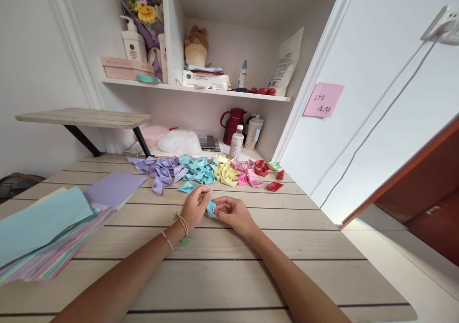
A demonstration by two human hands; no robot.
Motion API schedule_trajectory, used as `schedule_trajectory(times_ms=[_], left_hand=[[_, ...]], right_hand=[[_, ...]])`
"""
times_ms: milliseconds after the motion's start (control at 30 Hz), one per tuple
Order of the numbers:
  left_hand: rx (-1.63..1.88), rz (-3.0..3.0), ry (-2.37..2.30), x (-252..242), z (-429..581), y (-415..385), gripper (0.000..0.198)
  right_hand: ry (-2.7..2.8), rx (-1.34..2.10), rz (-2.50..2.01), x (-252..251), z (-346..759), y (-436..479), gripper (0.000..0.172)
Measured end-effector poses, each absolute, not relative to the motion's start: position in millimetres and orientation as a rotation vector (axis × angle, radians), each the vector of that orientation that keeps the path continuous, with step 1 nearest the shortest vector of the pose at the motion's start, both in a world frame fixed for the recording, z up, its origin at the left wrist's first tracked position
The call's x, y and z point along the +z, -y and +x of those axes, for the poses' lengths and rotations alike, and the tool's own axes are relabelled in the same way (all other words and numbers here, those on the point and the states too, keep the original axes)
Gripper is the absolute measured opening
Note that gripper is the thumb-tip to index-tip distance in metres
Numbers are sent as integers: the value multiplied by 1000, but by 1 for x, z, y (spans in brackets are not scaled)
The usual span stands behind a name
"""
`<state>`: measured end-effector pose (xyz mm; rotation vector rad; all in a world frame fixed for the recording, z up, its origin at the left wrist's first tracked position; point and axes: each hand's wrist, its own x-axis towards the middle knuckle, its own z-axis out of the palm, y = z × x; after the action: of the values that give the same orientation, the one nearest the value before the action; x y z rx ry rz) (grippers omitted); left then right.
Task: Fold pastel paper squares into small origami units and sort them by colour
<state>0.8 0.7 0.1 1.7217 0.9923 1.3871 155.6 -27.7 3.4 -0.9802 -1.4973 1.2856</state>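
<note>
A small light-blue paper boat (211,208) is held between both hands above the middle of the slatted table (229,280). My left hand (196,205) grips its left side, fingers curled over it. On the other side, my right hand (234,213) pinches the boat between thumb and fingers. Parts of the boat are hidden behind the fingers. Just beyond the hands lie folded boats grouped by colour: purple ones (163,170), blue ones (199,170), yellow ones (225,171), pink ones (247,174) and red ones (275,186).
At the left lies a fanned stack of coloured paper (43,222), with purple sheets (113,189) beside it. A raised wooden stand (86,117) is at the back left. Behind the boats stand a plastic bottle (236,143) and a dark red jug (234,124), beneath a loaded shelf (201,90).
</note>
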Motion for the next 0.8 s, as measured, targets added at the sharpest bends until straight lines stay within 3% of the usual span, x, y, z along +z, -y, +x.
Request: schedule_trajectory(times_ms=[200, 467, 800], left_hand=[[1380, 1624, -960, 2, 0, -2, 21], [1361, 1670, -939, 2, 1, 1, 18], [1277, 1696, -862, 9, 6, 11, 19]], right_hand=[[1664, 1149, -941, 13, 159, 32, 40], [1766, 863, -1075, 13, 158, 34, 18], [1407, 1122, -1070, 4, 154, 28, 35]])
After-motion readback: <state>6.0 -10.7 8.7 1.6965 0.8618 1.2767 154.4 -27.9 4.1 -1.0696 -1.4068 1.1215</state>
